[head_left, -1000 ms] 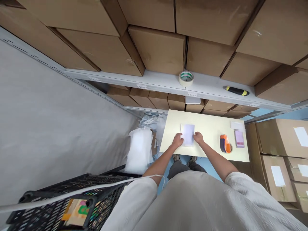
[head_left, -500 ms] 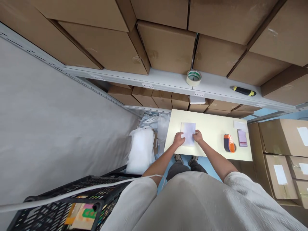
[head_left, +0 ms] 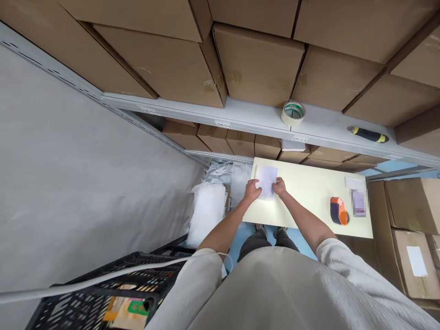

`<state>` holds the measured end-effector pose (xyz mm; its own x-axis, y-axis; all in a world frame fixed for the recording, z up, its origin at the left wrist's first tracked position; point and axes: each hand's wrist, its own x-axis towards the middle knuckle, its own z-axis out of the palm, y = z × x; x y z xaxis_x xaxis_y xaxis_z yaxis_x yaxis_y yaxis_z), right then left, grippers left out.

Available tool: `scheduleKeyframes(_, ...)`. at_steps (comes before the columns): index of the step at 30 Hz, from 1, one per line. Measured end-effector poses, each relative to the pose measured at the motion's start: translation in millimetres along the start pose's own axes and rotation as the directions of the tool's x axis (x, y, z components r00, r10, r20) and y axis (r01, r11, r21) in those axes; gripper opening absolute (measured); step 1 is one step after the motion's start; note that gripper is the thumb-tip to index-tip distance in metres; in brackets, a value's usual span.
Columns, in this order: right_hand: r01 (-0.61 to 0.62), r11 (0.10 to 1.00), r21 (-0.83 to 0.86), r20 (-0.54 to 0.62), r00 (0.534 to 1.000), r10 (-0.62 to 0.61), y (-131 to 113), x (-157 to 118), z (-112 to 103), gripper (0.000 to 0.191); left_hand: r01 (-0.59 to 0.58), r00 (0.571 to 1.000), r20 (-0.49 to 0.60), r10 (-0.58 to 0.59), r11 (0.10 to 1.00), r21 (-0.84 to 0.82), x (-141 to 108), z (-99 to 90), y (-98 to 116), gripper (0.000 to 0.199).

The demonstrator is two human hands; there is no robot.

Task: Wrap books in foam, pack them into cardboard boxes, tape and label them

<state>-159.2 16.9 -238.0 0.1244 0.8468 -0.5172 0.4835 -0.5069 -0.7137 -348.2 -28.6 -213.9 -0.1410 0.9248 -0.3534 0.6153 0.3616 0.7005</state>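
Note:
Over the left part of the pale yellow table (head_left: 302,197) is a flat, light purple packet (head_left: 267,182). My left hand (head_left: 253,190) grips its left edge, thumb on top. At its right edge, my right hand (head_left: 279,186) holds it the same way. The packet looks roughly level, and whether it touches the tabletop cannot be made out. To the right on the table stands an orange and dark tape dispenser (head_left: 338,211), beside a blurred purple item (head_left: 359,202) and a white slip (head_left: 354,183).
A shelf (head_left: 254,114) of cardboard boxes crosses above the table, bearing a tape roll (head_left: 293,113) and a yellow-black cutter (head_left: 368,134). White sheets (head_left: 208,211) lie left of the table. A black crate (head_left: 85,302) stands lower left; boxes (head_left: 410,206) are stacked right.
Both hands have moved the packet toward the table's left back corner. The camera view has shifted, so the shelf and table appear farther right.

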Motion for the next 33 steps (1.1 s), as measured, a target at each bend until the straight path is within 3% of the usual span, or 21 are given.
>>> scheduleKeyframes(8, -0.048, 0.997, -0.062, -0.047, 0.998, 0.045, -29.2, 29.8, 11.2, 0.033, 0.003, 1.0, 0.011, -0.003, 1.0, -0.002, 34.0, -15.6, -8.5, 0.053)
scheduleKeyframes(14, -0.003, 0.98, -0.201, -0.051, 0.999, -0.007, -35.1, 28.6, 3.4, 0.025, -0.036, 0.998, 0.059, 0.033, 0.998, 0.048, 36.1, -14.2, -12.4, 0.056)
scheduleKeyframes(17, -0.022, 0.979, -0.202, -0.066, 0.998, 0.009, -33.7, 24.7, 0.8, 0.032, -0.022, 0.995, 0.099, 0.012, 0.995, 0.096, 35.0, -12.7, -9.8, 0.058)
scheduleKeyframes(21, 0.0, 0.991, -0.137, -0.11, 0.994, -0.015, -25.5, 18.4, -2.6, 0.046, 0.012, 0.988, 0.152, -0.04, 0.983, 0.181, 29.8, -12.6, -1.3, 0.058)
scheduleKeyframes(28, 0.063, 0.994, -0.09, -0.092, 0.993, -0.072, -9.0, 1.3, -25.4, 0.04, -0.032, 0.985, 0.175, -0.014, 0.965, 0.26, 7.2, -21.3, 8.4, 0.056)
scheduleKeyframes(33, 0.153, 0.984, -0.091, -0.068, 0.985, -0.159, -8.3, -17.2, -44.0, 0.038, -0.04, 0.99, 0.138, 0.009, 0.974, 0.223, -15.5, -26.4, 17.6, 0.058)
